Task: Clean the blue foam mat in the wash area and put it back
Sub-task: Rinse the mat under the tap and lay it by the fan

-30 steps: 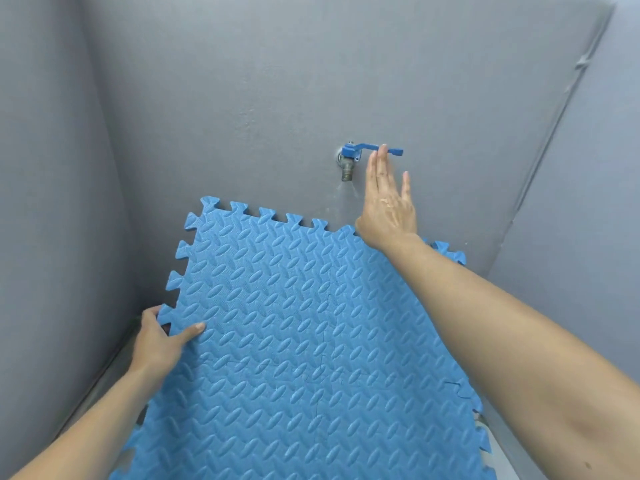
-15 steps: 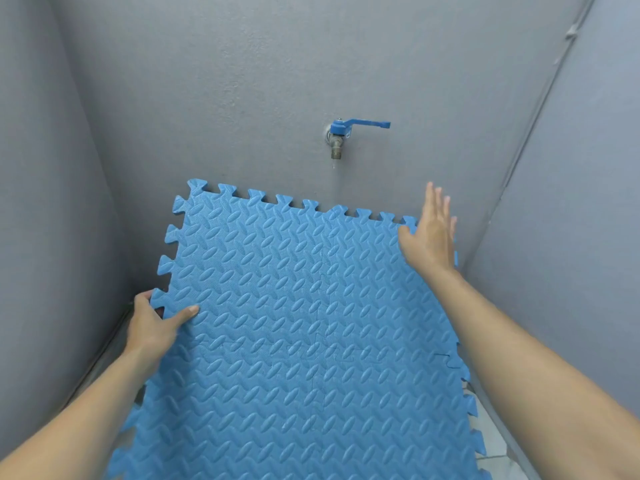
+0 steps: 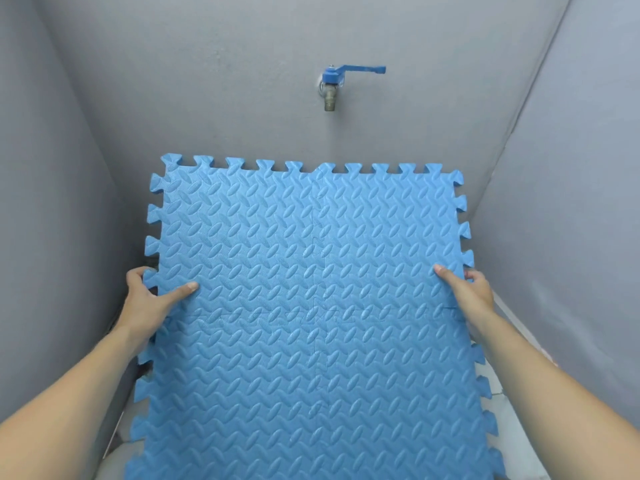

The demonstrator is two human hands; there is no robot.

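A large blue foam mat (image 3: 311, 299) of interlocked puzzle tiles with a ribbed pattern fills the middle of the view, tilted up toward the back wall. My left hand (image 3: 149, 299) grips its left toothed edge, thumb on top. On the opposite edge my right hand (image 3: 467, 292) holds the mat at about the same height, thumb on the surface and fingers wrapped behind. A wall tap (image 3: 332, 86) with a blue lever handle sits above the mat's top edge; no water runs from it.
Grey walls close in on the left (image 3: 52, 202), back (image 3: 242, 81) and right (image 3: 571, 202), forming a narrow stall. A strip of pale tiled floor (image 3: 512, 403) shows at the lower right beside the mat.
My right hand came down from the tap's lever and took hold of the mat's right edge. The mat now sits squarer under the tap. My left hand kept its grip.
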